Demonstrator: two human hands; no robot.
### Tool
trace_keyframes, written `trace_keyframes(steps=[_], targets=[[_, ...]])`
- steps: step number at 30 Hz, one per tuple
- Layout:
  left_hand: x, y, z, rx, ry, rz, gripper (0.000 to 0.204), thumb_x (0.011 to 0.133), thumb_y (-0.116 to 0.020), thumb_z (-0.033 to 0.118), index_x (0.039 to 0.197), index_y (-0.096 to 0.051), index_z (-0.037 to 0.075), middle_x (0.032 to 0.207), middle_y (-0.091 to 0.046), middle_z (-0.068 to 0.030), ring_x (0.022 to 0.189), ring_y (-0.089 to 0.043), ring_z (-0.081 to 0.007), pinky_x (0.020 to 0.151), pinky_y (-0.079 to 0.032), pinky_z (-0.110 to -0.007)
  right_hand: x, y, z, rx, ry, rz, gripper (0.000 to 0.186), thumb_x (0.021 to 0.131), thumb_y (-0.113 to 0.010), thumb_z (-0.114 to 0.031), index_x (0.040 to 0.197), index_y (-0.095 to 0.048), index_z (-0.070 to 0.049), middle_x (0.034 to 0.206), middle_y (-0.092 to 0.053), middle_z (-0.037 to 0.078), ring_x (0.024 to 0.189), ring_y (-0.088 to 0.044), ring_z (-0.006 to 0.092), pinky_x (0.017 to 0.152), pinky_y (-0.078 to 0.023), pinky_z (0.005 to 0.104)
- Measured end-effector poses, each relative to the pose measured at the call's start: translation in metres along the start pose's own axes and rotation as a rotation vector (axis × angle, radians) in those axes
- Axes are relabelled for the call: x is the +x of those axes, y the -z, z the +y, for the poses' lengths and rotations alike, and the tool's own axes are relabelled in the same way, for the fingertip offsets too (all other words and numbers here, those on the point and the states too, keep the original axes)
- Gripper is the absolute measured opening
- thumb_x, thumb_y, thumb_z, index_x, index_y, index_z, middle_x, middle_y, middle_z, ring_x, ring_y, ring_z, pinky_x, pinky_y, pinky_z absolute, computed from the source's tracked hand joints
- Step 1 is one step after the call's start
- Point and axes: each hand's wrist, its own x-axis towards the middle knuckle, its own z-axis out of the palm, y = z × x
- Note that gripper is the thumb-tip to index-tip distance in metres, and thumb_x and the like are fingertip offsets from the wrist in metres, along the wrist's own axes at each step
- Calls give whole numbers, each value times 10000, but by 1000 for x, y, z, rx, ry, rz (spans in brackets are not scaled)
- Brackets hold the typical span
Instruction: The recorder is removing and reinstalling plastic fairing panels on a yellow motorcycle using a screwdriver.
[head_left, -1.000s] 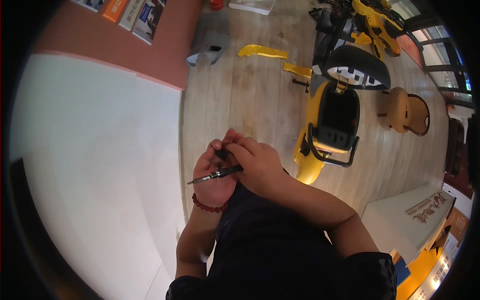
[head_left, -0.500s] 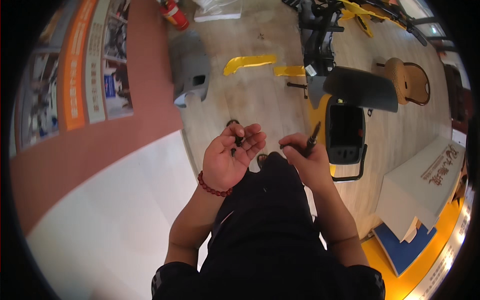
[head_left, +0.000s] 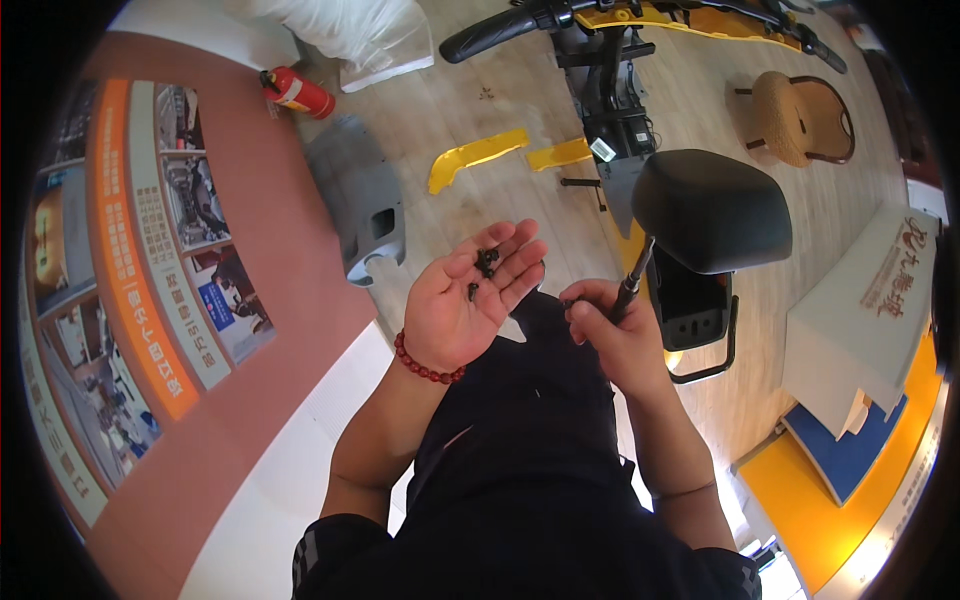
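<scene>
My left hand (head_left: 465,300) is turned palm up and cupped, fingers loosely spread. Several small black screws (head_left: 486,264) lie in it, most near the base of the fingers and one nearer the middle of the palm. A bracelet of red beads (head_left: 428,373) circles that wrist. Beside it, my right hand (head_left: 620,335) is closed round the dark handle of a screwdriver (head_left: 628,292), whose metal shaft points up and away. Between its thumb and forefinger is a small dark piece (head_left: 568,304), too small to make out fully. The two hands are apart.
A partly stripped vehicle with a black seat (head_left: 712,210) and handlebar (head_left: 510,30) stands ahead right. Yellow panels (head_left: 478,158) and a grey cover (head_left: 355,195) lie on the floor. A fire extinguisher (head_left: 300,93), a wicker chair (head_left: 790,120) and a white box (head_left: 860,310) stand around.
The view has shifted, bringing the handlebar and more of the wall posters in. My left palm has tilted further open, showing the screws more plainly. The right hand still grips the screwdriver.
</scene>
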Motion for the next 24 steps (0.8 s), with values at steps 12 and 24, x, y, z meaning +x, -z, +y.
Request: trace_keyframes(steps=[12, 24], targets=[[53, -13, 47, -30, 395, -70, 354, 939, -285, 143, 1248, -355, -16, 1358, -353, -205, 1232, -399, -331, 1045, -321, -437, -13, -21, 9, 300, -3, 332, 163, 877, -525, -97, 928, -574, 49, 750, -555, 45, 635, -504, 90, 588, -411, 218], [93, 64, 45, 114, 438, 6, 393, 924, -300, 159, 1276, -339, -12, 1330, -393, -180, 1214, -422, -308, 1033, -336, -420, 28, -7, 98, 277, -164, 261, 149, 864, -554, -106, 934, -592, 20, 734, -556, 17, 641, -497, 73, 589, -402, 215]])
